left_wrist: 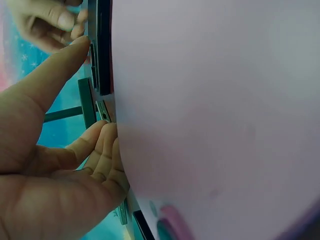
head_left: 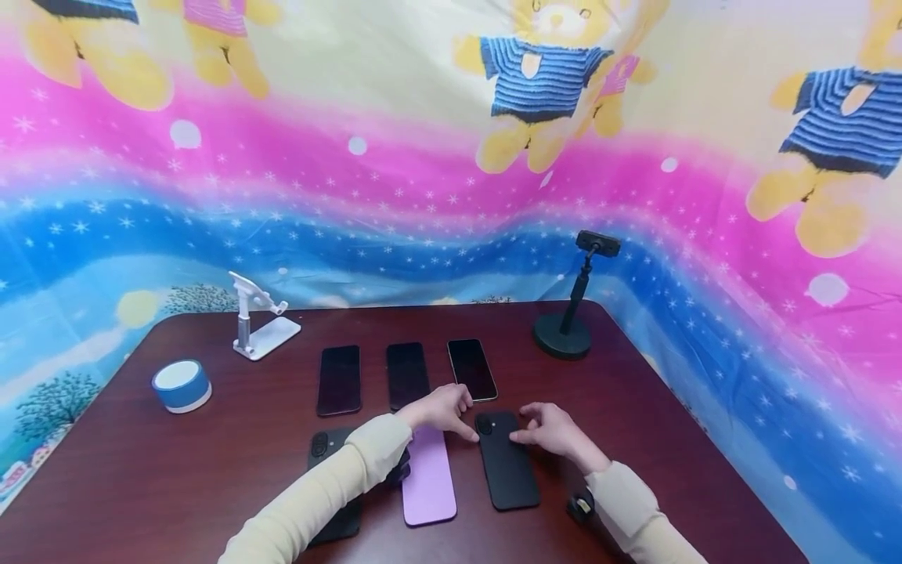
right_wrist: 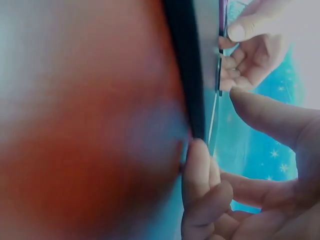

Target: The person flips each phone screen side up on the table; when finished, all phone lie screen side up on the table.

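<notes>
A black phone (head_left: 509, 470) lies back up on the table, its camera bump at the far left corner. Over the far end of a lilac phone (head_left: 430, 486) reaches my left hand (head_left: 444, 407), fingers loosely bent and thumb pointing at the black phone's left edge. My right hand (head_left: 553, 432) is at the black phone's right edge, thumb tip overlapping that edge. In the left wrist view, the left thumb (left_wrist: 55, 72) reaches to the edge of a dark phone (left_wrist: 103, 45). The right fingers (right_wrist: 197, 170) rest low beside a dark edge in the right wrist view.
Three dark-screened phones (head_left: 340, 380) (head_left: 407, 372) (head_left: 472, 368) form a row behind. Another black phone (head_left: 345, 521) lies partly under the left sleeve. A blue-and-white tape roll (head_left: 182, 386), a white phone stand (head_left: 268, 337) and a black camera stand (head_left: 562, 337) stand farther out.
</notes>
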`<state>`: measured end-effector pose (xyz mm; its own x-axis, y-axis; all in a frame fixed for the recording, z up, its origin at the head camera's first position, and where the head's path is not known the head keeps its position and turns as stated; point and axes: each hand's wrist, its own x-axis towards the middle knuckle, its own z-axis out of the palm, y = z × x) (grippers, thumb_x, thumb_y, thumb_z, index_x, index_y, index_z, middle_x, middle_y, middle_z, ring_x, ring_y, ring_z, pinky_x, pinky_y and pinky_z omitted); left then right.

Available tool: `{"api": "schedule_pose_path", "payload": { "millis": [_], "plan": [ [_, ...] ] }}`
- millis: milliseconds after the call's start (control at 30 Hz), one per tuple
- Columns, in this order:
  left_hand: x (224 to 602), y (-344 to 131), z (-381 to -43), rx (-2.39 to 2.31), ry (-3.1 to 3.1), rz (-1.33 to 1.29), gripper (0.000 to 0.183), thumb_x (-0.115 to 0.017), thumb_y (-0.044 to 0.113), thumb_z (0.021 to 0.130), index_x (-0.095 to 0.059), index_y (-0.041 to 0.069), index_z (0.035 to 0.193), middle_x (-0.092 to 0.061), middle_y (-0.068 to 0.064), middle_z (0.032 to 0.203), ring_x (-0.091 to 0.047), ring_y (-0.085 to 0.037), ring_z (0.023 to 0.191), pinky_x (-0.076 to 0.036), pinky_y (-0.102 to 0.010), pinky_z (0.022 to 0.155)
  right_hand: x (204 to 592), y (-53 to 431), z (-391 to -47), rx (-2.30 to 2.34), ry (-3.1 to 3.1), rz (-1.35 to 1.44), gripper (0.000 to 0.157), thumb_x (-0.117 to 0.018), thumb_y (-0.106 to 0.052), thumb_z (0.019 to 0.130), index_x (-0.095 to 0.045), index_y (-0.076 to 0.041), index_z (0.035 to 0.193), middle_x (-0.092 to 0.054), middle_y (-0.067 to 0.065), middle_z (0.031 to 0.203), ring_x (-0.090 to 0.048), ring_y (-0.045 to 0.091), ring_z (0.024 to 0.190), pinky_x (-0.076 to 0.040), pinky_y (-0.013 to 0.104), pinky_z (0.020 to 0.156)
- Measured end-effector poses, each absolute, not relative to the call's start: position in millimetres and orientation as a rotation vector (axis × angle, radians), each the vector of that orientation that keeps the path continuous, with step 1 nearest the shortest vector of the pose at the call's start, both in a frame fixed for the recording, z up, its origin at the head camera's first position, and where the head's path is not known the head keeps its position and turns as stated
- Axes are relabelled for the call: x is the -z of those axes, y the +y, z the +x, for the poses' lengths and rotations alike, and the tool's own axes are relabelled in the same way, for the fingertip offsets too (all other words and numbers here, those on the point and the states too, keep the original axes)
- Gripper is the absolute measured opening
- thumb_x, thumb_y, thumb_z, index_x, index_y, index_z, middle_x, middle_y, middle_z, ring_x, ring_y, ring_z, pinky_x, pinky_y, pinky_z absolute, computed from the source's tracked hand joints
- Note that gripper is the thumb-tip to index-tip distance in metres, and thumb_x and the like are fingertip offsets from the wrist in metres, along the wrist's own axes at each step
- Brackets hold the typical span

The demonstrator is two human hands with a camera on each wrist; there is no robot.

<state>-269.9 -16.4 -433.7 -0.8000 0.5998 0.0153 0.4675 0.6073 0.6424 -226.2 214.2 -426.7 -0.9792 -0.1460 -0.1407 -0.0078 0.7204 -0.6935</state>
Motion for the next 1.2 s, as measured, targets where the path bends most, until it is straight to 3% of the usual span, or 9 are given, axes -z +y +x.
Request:
{"api": "schedule_pose_path", "payload": {
  "millis": [200,400,600,900,1033,1200],
  "plan": [
    [435,-15,-264,-0.98,2.59,0.93,0.048,-0.084,0.02,0.069,-0.056,-0.003,0.1,-0.061,-0.016,0.096,-0.055,-0.025,0.09,-0.045,-0.023,0.077,425,235,-194,1.129,2.581,-0.195,0.062,-0.078,-0.018,0.079,-0.052,0.008,0.128,-0.056,0.005,0.076,-0.054,0.015,0.059,-0.045,0.028,0.052],
    [435,-12,-261,-1.038,2.534,0.922,0.051,-0.083,0.016,0.07,-0.054,-0.004,0.107,-0.06,-0.017,0.099,-0.06,-0.023,0.086,-0.048,-0.021,0.077,423,246,-167,1.363,2.21,-0.192,0.07,-0.074,-0.015,0.084,-0.038,0.014,0.136,-0.053,0.015,0.1,-0.069,0.022,0.069,-0.057,0.034,0.053],
    [437,-10,-262,-1.023,2.508,0.936,0.059,-0.083,0.016,0.072,-0.055,-0.007,0.119,-0.062,-0.016,0.104,-0.064,-0.023,0.086,-0.048,-0.018,0.077,424,245,-148,1.486,2.077,-0.201,0.073,-0.071,-0.008,0.085,-0.029,0.018,0.138,-0.048,0.02,0.11,-0.071,0.028,0.073,-0.059,0.037,0.057],
    [436,-8,-264,-0.929,2.512,0.959,0.056,-0.082,0.017,0.073,-0.06,-0.004,0.12,-0.06,-0.013,0.102,-0.062,-0.022,0.089,-0.045,-0.018,0.079,430,236,-135,1.675,1.946,-0.188,0.086,-0.069,0.001,0.083,-0.008,0.025,0.139,-0.03,0.036,0.127,-0.068,0.029,0.091,-0.059,0.041,0.075],
    [434,-9,-264,-0.99,2.47,0.92,0.053,-0.082,0.014,0.073,-0.061,-0.004,0.117,-0.062,-0.013,0.102,-0.061,-0.022,0.092,-0.047,-0.02,0.082,432,235,-136,1.674,1.963,-0.244,0.089,-0.071,-0.001,0.082,-0.008,0.025,0.139,-0.028,0.038,0.129,-0.067,0.025,0.093,-0.059,0.034,0.077],
    [435,-14,-269,-1.219,2.282,0.691,0.047,-0.078,0.006,0.075,-0.06,-0.007,0.116,-0.065,-0.011,0.103,-0.06,-0.016,0.096,-0.049,-0.023,0.087,434,231,-135,1.688,1.963,-0.256,0.091,-0.072,-0.003,0.082,-0.007,0.023,0.14,-0.021,0.039,0.131,-0.067,0.023,0.095,-0.056,0.025,0.077]
  ]
}}
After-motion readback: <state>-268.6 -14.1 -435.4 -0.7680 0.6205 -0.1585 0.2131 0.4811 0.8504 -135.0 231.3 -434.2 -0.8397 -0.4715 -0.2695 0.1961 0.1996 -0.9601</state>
